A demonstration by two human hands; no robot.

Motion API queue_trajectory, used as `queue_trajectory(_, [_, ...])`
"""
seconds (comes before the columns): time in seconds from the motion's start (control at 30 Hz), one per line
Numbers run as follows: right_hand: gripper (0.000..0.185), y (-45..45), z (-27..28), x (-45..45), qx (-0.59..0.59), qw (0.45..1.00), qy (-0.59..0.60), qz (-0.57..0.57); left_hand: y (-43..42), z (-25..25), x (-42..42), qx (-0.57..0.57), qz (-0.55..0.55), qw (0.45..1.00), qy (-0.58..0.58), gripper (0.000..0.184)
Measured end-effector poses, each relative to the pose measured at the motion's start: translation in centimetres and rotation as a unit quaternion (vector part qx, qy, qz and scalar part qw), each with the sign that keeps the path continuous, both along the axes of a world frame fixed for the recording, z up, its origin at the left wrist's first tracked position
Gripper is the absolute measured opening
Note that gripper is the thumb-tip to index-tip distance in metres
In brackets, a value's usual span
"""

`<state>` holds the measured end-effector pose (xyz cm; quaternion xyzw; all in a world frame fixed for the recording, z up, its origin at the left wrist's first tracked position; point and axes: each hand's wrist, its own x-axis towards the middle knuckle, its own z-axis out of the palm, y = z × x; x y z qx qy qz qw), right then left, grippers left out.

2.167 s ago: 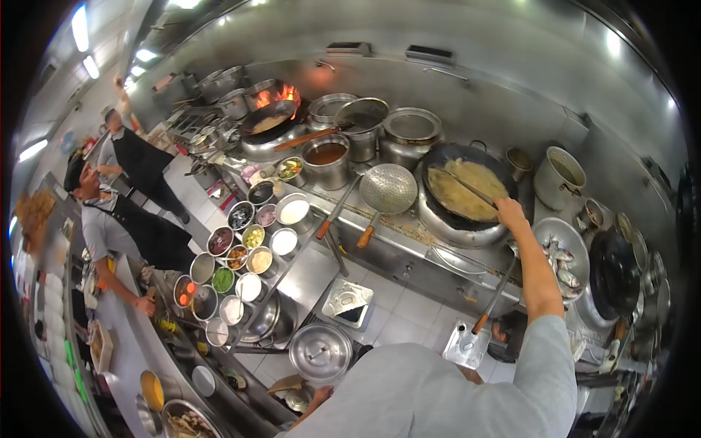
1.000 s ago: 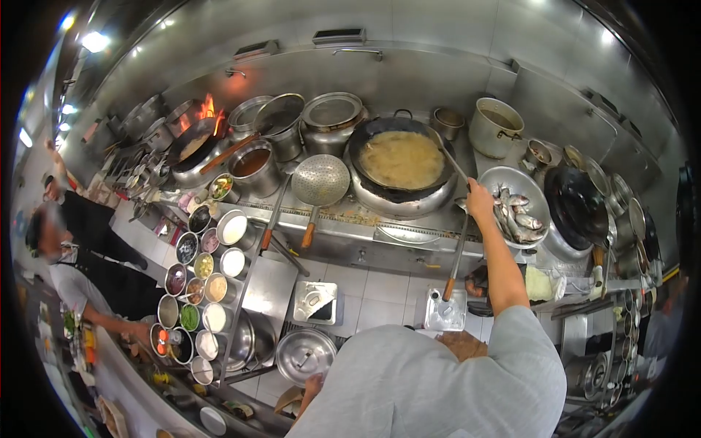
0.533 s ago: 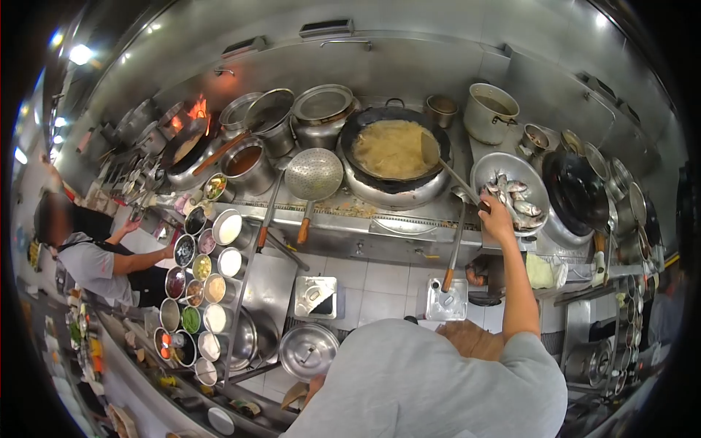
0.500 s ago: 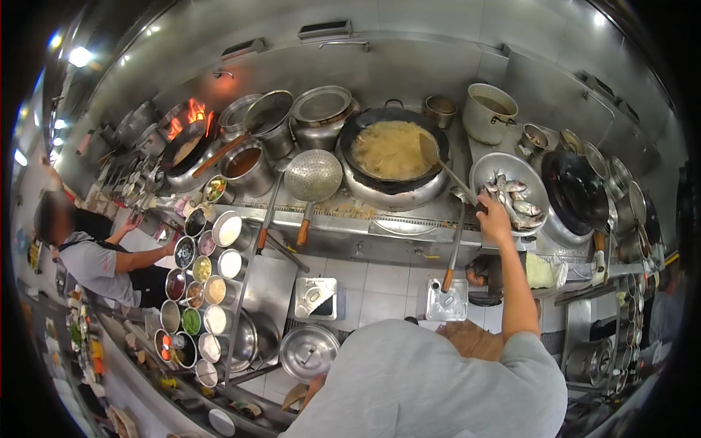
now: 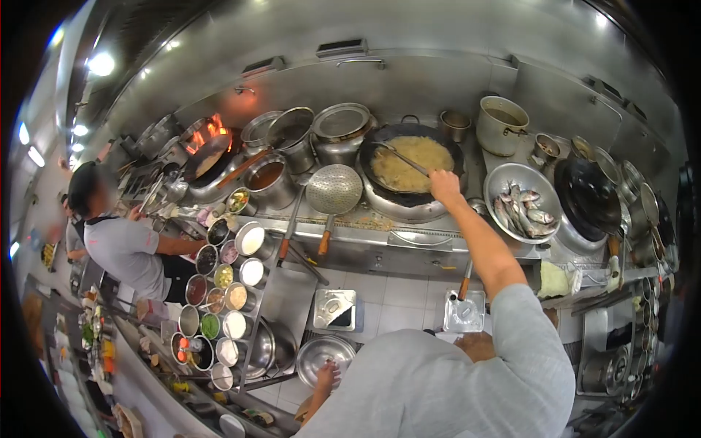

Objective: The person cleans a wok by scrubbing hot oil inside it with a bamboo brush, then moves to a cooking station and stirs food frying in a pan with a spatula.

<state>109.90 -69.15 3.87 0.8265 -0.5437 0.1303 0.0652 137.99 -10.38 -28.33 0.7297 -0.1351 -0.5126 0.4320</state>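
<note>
My right hand [image 5: 444, 186] is closed around the handle of a wok spatula [image 5: 403, 158]. The spatula reaches left across a large black wok [image 5: 370, 169] of bubbling, pale yellow oil [image 5: 420, 155]; its far end is in the oil and hard to make out. Down by my left side, my left hand [image 5: 328, 374] is in front of a round metal lid [image 5: 315, 355], fingers loosely bent and no held object showing. Whether it touches the lid, I cannot tell. Right of the wok, a steel bowl [image 5: 496, 175] contains several whole fish [image 5: 522, 208].
A perforated strainer [image 5: 334, 188] lies left of the wok, its handle over the counter edge. Flames [image 5: 212, 131] rise behind another wok. Several seasoning containers [image 5: 236, 296] stand at left, near a co-worker [image 5: 124, 248]. A tall pot [image 5: 500, 128] stands behind the bowl.
My right hand has moved left from beside the fish bowl to the wok's right rim, swinging the spatula across the oil. My left hand has come into fuller view by the lid.
</note>
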Motion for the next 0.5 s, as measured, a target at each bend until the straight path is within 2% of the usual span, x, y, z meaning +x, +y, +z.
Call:
queue_trajectory(0.1, [0.017, 0.3, 1.9, 0.5, -0.042, 0.996, 0.062, 0.041, 2.8, 0.5, -1.3, 0.022, -0.013, 0.999, -0.034, 0.022])
queue_trajectory(0.13, [0.015, -1.0, 0.6, 0.1, -0.064, 0.992, 0.075, 0.077, 4.5, -1.3, -1.5, 0.023, -0.026, 0.999, -0.035, 0.023])
queue_trajectory(0.2, [0.019, -0.6, 1.7, -0.2, -0.015, 0.992, 0.09, 0.091, 7.8, -4.9, -2.1, 0.026, -0.049, 0.998, -0.042, 0.024])
queue_trajectory(0.33, [0.03, 1.7, 3.6, -2.4, -0.013, 0.998, -0.011, 0.064, 11.4, -9.5, -3.4, 0.024, -0.112, 0.991, -0.075, 0.026])
queue_trajectory(0.4, [0.036, 3.1, 2.9, -3.7, 0.048, 0.992, -0.108, 0.045, 11.1, -10.6, -3.0, 0.006, -0.154, 0.984, -0.087, 0.027])
queue_trajectory(0.47, [0.04, 4.9, 2.0, -4.4, 0.037, 0.983, -0.178, 0.031, 9.9, -11.0, -2.2, -0.013, -0.196, 0.977, -0.089, 0.028])
queue_trajectory(0.5, [0.043, 6.2, 1.9, -4.2, 0.023, 0.986, -0.163, -0.003, 9.1, -11.1, -1.6, -0.021, -0.211, 0.974, -0.085, 0.029])
